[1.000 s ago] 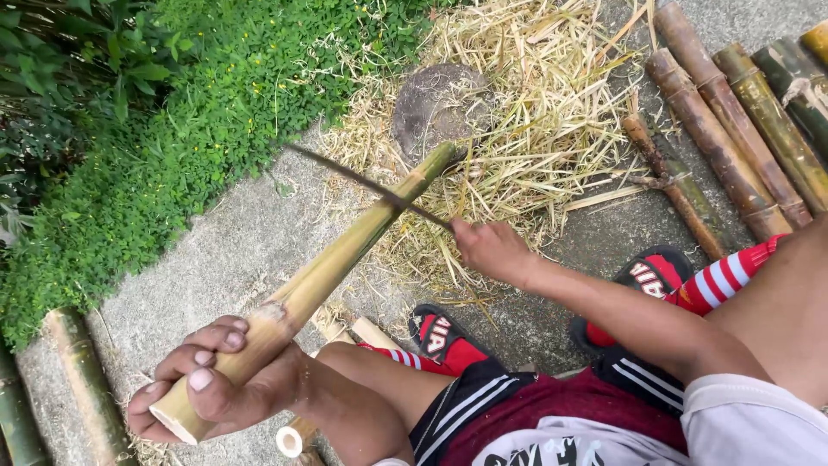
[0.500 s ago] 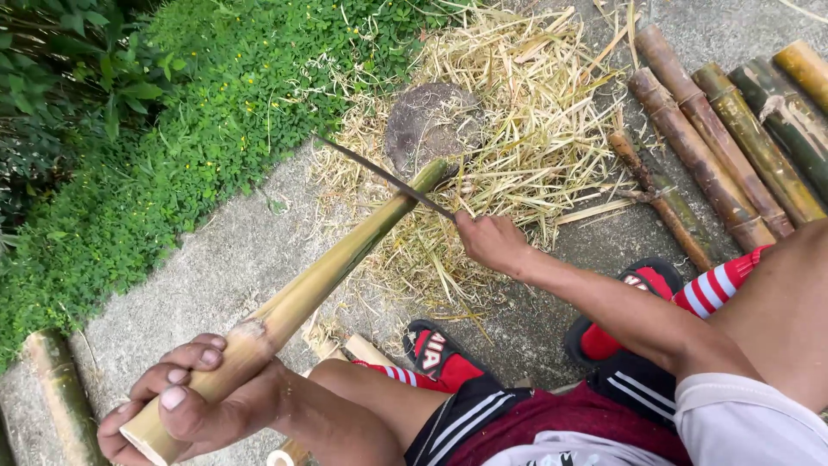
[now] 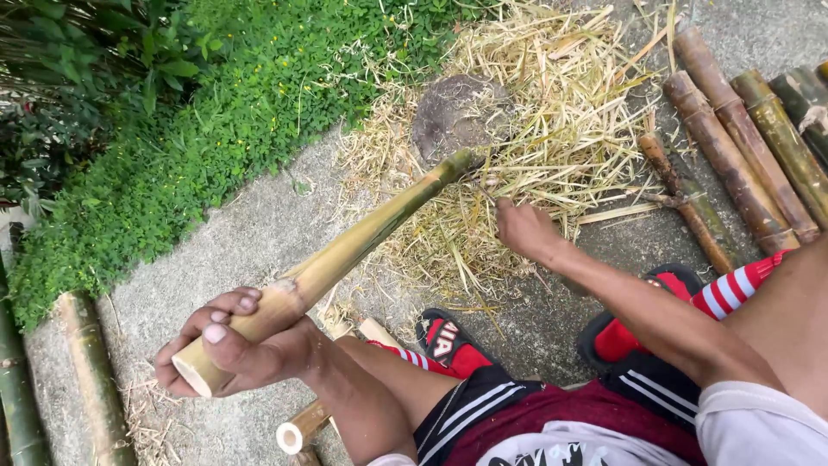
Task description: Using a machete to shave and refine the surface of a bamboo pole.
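My left hand (image 3: 237, 345) grips the cut near end of a long green-yellow bamboo pole (image 3: 362, 237). The pole slants up and away, and its far tip rests by a round grey block (image 3: 453, 116) set in a heap of straw-like shavings (image 3: 561, 129). My right hand (image 3: 522, 229) is closed on the handle of a thin dark knife (image 3: 485, 188) just right of the pole's far end. Only a short stretch of blade shows beside the tip. My legs, in red-and-white striped socks and black-red sandals (image 3: 444, 336), sit below the pole.
Several thick bamboo poles (image 3: 733, 147) lie side by side at the right. A thinner knotted stick (image 3: 681, 203) lies beside them. More bamboo (image 3: 86, 371) lies along the left edge by the green ground cover (image 3: 172, 155). A short cut piece (image 3: 302, 427) sits under my left arm.
The knife blade, which stuck out up-left across the pole, has come down to the pole's far tip. My left hand has kept its grip on the pole's near end.
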